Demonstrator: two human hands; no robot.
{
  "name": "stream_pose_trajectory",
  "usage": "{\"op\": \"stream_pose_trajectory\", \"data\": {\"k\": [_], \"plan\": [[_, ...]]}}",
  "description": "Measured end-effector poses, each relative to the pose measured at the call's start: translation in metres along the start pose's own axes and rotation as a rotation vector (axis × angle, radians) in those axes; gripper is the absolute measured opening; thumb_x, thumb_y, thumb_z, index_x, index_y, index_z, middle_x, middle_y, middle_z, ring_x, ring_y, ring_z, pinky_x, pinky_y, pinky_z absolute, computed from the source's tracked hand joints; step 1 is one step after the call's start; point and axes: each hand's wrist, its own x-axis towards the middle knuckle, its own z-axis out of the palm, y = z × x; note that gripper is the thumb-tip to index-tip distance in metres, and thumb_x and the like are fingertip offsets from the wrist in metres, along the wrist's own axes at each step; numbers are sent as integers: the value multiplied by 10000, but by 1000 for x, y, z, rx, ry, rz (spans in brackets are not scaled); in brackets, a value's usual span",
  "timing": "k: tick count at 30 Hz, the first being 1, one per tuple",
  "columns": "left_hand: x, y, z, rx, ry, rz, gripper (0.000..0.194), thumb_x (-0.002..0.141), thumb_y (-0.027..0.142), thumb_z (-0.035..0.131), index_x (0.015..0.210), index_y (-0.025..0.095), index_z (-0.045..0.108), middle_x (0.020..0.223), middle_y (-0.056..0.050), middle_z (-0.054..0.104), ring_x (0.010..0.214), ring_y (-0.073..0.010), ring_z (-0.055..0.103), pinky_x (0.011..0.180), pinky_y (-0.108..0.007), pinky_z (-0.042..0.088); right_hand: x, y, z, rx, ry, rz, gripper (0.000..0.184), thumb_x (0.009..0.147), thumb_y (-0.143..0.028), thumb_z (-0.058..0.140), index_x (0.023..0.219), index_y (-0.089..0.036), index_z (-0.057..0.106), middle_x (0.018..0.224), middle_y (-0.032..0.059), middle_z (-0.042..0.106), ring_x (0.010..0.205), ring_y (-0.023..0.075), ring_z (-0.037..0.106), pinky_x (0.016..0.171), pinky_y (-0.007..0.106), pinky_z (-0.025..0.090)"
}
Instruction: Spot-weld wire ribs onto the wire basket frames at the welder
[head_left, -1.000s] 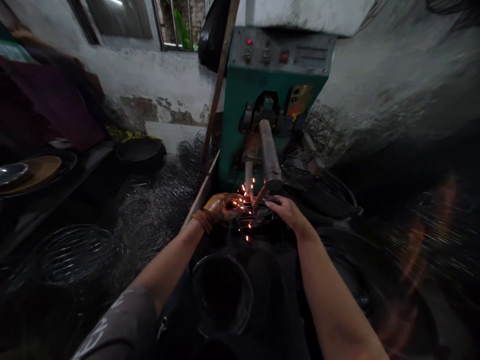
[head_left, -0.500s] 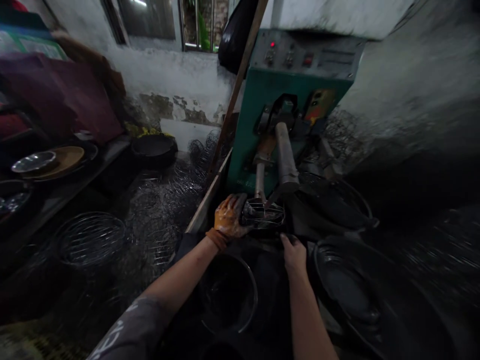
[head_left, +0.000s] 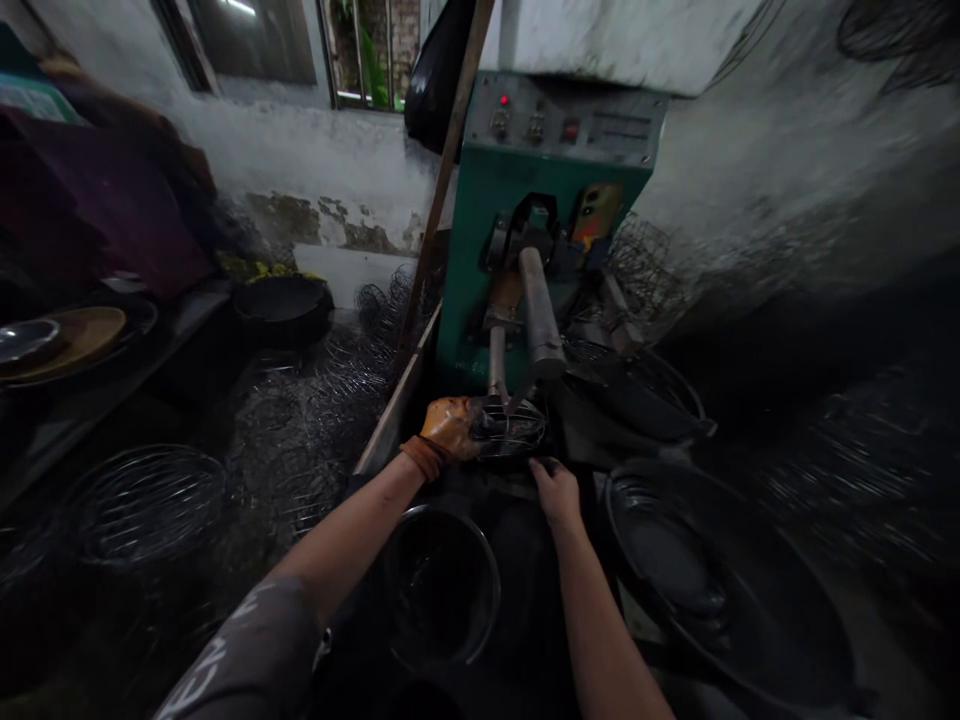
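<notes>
My left hand (head_left: pixel 450 428), in an orange work glove, is closed on the left edge of a small round wire rack (head_left: pixel 513 430). The rack lies under the electrode arms of a green spot welding machine (head_left: pixel 472 210), the lower arm (head_left: pixel 497 360) reaching down to it. Close to the rack's near right side is my right hand (head_left: pixel 557 492), bare, its thumb and fingers pinched together. What those fingers hold, if anything, is too dark to make out. A wire ring (head_left: pixel 491 560) lies nearer to me, between my forearms.
Wire racks (head_left: pixel 150 505) and a tangle of wire pieces (head_left: pixel 289 420) spread out at left. A large dark pan (head_left: pixel 795 590) stands at right, another pan (head_left: pixel 701 425) beyond it. A wooden post (head_left: pixel 439 190) leans beside the machine.
The view has swung a little to the right, so the scene sits further left. My left hand's fingers, spread over the rack's side before, now look more curled around its edge.
</notes>
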Motion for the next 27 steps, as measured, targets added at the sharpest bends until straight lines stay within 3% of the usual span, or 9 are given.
{"op": "stream_pose_trajectory", "data": {"k": [8, 13, 19, 27], "plan": [[2, -7, 4, -67, 12, 33, 581, 790, 564, 743, 1232, 187, 735, 1115, -104, 795, 1021, -311, 749, 878, -373, 571, -1, -4, -2, 13, -8, 31, 288, 715, -526, 602, 721, -252, 691, 847, 147, 813, 893, 339, 747, 837, 418, 567], [4, -6, 3, -25, -24, 32, 523, 765, 494, 757, 1174, 168, 745, 1098, -119, 796, 1023, -328, 754, 880, -384, 577, -2, -7, -2, 13, -15, 33, 303, 701, -535, 599, 744, -249, 691, 886, 162, 816, 921, 355, 750, 846, 426, 557], [6, -9, 4, -95, -25, 49, 479, 749, 480, 778, 1127, 188, 741, 1034, -88, 789, 949, -288, 756, 841, -347, 575, -1, -7, -3, -11, -73, 16, 324, 729, -535, 581, 746, -234, 700, 865, 157, 809, 889, 342, 748, 817, 412, 557], [7, -10, 8, -68, -15, 41, 515, 778, 471, 771, 1190, 162, 749, 1114, -106, 786, 1017, -296, 748, 895, -358, 581, 1, -4, -4, -9, -69, 46, 260, 743, -470, 621, 760, -234, 727, 910, 143, 826, 945, 337, 763, 843, 404, 566]]}}
